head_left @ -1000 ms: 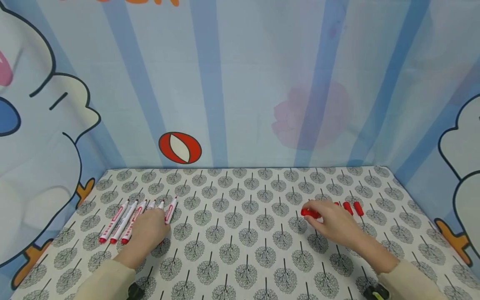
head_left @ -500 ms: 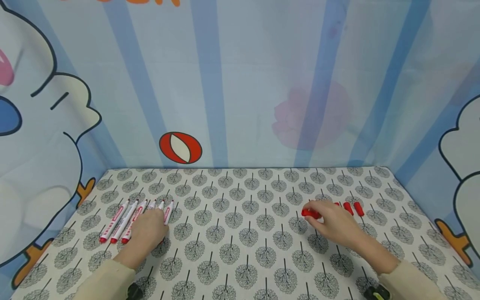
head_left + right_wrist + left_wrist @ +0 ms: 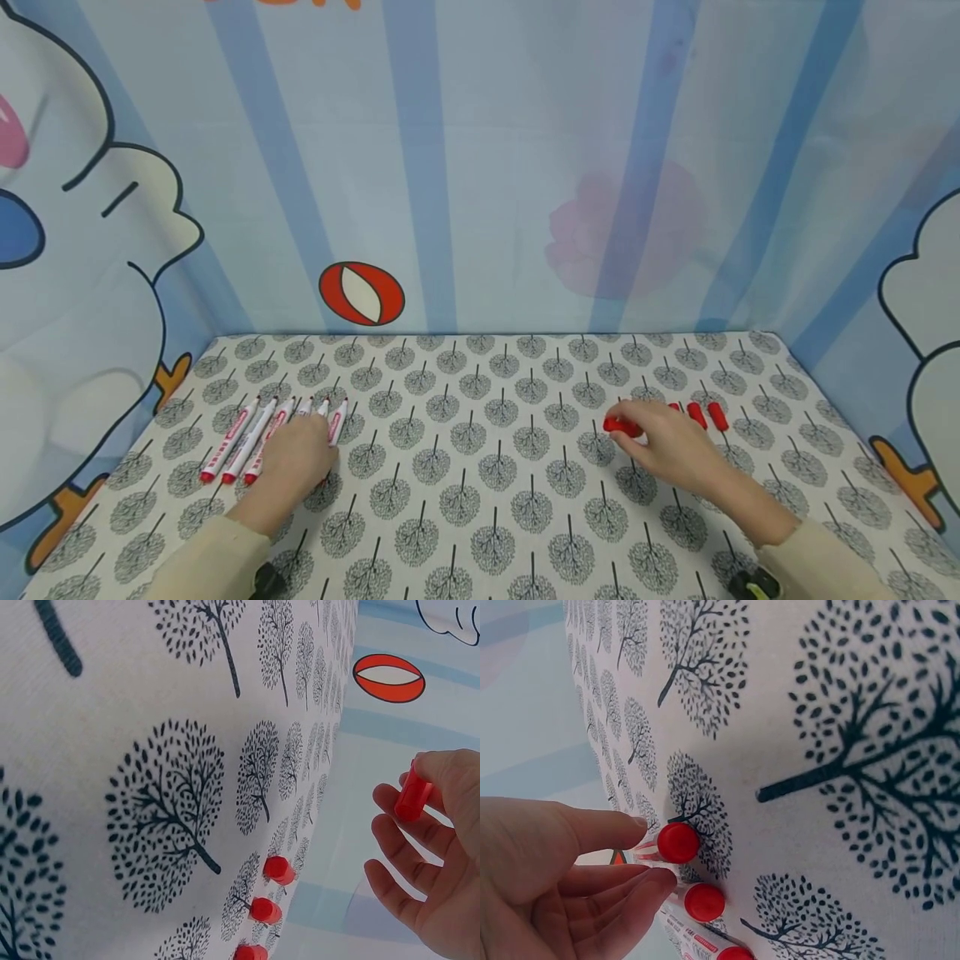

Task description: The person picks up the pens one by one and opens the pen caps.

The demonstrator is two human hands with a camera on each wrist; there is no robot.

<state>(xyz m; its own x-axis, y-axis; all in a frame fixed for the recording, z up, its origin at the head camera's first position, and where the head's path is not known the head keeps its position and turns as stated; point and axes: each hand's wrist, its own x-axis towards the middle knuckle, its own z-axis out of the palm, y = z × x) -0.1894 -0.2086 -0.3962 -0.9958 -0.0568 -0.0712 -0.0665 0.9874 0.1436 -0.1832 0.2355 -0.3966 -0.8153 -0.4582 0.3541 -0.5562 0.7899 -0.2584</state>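
On the left of the table, several white markers with red ends lie side by side, among them a marker [image 3: 235,439] at the row's left edge. My left hand [image 3: 300,454] bends over the row's right part and hides some of it. Its thumb and fingers lie on either side of the rightmost marker [image 3: 338,422], whose red end shows in the left wrist view. My right hand [image 3: 667,440] pinches a red marker cap [image 3: 414,799] between thumb and index finger, the other fingers loosely spread. Beyond it lie red caps [image 3: 717,416] in a row, partly covered by the hand.
A white cloth with a tree pattern [image 3: 495,508] covers the table. Behind and along the sides hangs a light blue curtain [image 3: 495,167] with stripes and cartoon prints.
A second ago the rightmost marker lay a little apart and tilted to the right; my left hand has drawn it left toward the row. The right hand keeps its hold on the cap.
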